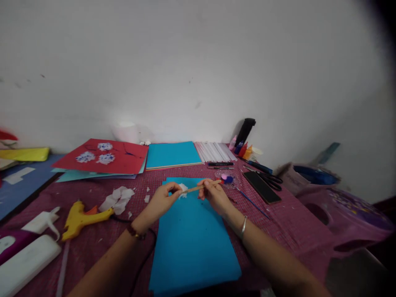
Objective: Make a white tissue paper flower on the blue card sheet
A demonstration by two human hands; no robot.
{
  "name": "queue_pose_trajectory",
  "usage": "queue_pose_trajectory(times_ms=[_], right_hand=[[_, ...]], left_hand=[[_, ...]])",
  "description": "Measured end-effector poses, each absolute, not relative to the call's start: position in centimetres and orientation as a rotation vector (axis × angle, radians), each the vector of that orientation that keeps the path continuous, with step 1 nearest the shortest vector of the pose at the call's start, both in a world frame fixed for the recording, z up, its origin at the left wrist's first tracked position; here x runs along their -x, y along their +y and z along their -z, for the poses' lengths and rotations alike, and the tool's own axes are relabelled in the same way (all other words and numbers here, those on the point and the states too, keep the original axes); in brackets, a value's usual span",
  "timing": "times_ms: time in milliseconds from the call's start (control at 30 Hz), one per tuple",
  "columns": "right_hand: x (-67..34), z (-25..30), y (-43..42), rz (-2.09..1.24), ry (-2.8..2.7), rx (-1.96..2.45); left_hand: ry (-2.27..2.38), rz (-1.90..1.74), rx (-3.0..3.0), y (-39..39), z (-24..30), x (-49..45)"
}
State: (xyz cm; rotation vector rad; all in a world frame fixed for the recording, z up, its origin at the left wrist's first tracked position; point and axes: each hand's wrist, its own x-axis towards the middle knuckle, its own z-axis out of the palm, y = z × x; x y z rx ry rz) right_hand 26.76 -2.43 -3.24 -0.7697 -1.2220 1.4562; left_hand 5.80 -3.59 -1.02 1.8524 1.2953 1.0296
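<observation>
Above a blue sheet [193,243], my right hand [215,196] is closed around a flat wooden craft stick [194,189], which slants down to the left. My left hand [165,200] pinches at the stick's left end, by a crumpled piece of white paper [183,190]. The paper appears to be between the fingertips, though they partly hide it. Beyond the right hand is a small palette with pink, red and blue paint [227,178]. A thin blue paintbrush [252,203] lies to its right.
At left are a yellow glue gun [78,218] with its cord, torn white paper [119,199] and white bottles [31,264]. A red card with white-and-blue flowers [123,161] lies behind. At right are a phone [261,186], scissors [270,179], paint bottles [243,149] and a pink stool [349,214].
</observation>
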Motion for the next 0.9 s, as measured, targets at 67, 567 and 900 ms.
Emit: queue_pose_trajectory(times_ms=[67, 567, 900], right_hand=[[-27.4, 2.8, -2.3, -1.386, -1.213, 0.770], [-17.5, -1.6, 0.6, -0.200, -2.752, 0.763], [-12.2, 0.2, 5.1, 0.104, -3.074, 0.783]], left_hand=[[1.436, -1.185, -1.844, -4.3, 2.1, -5.7], [0.274, -0.591, -3.093, -8.6, 7.7, -12.4], [0.245, -0.737, -2.935, -7.6, 9.4, -13.5]])
